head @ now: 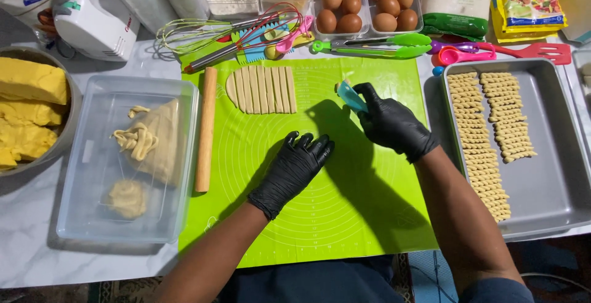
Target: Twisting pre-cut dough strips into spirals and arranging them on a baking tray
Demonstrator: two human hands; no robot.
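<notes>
Left hand (294, 169): wearing a glossy black glove, lying flat with fingers together on the baking mat, gripping nothing.
Right hand (390, 124): also in a black glove, pinching a small turquoise plastic scraper (351, 95) between thumb and fingers, its blade pointing up and left.
Baking mat (345, 217): smooth lime-green silicone, printed with pale concentric rings, lying on the white marbled surface (37, 260).
Dough sheet (261, 89): pale beige, rounded on its left side, sitting at the mat's top, cut into narrow upright strips, left of the scraper and apart from it.
Rolling pin (206, 129): plain wooden rod resting along the mat's left edge.
Metal tray (554, 186): dull grey, rectangular, standing right of the mat, holding two columns of ridged, twisted dough pieces (486, 149).
Clear tub (92, 167): see-through plastic, holding soft dough lumps.
</notes>
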